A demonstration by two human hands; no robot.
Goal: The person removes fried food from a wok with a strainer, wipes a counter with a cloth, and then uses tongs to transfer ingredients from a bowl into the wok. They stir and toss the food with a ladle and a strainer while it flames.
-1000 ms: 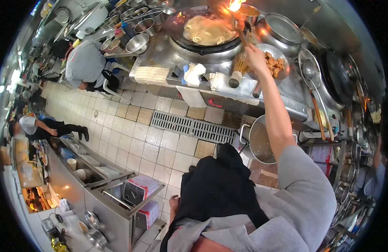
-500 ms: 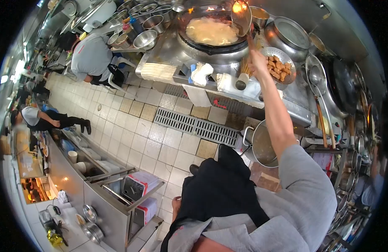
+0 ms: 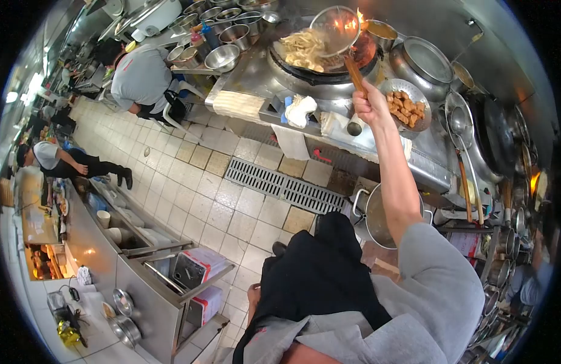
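My right hand (image 3: 370, 104) is closed round the wooden handle (image 3: 354, 74) of a round wire strainer (image 3: 336, 30). The strainer is tilted over the right part of a wok (image 3: 317, 74), with pale food (image 3: 303, 50) beside it and flames at its far edge. Just right of my hand sits a perforated bowl (image 3: 424, 124) of browned chunks (image 3: 405, 109). My left hand (image 3: 254, 293) hangs low beside the black apron (image 3: 311, 273), its fingers mostly hidden.
Metal bowls (image 3: 222, 58) stand left of the wok. A lidded pot (image 3: 423, 59) and ladles (image 3: 458, 121) are to the right. A large pot (image 3: 384, 215) stands below the counter. Two people (image 3: 141, 79) (image 3: 50, 155) are at the left.
The strainer has tilted and shifted left with my right hand, uncovering its wooden handle. The pale food now sits heaped at the wok's left, with less liquid showing. The view has shifted slightly.
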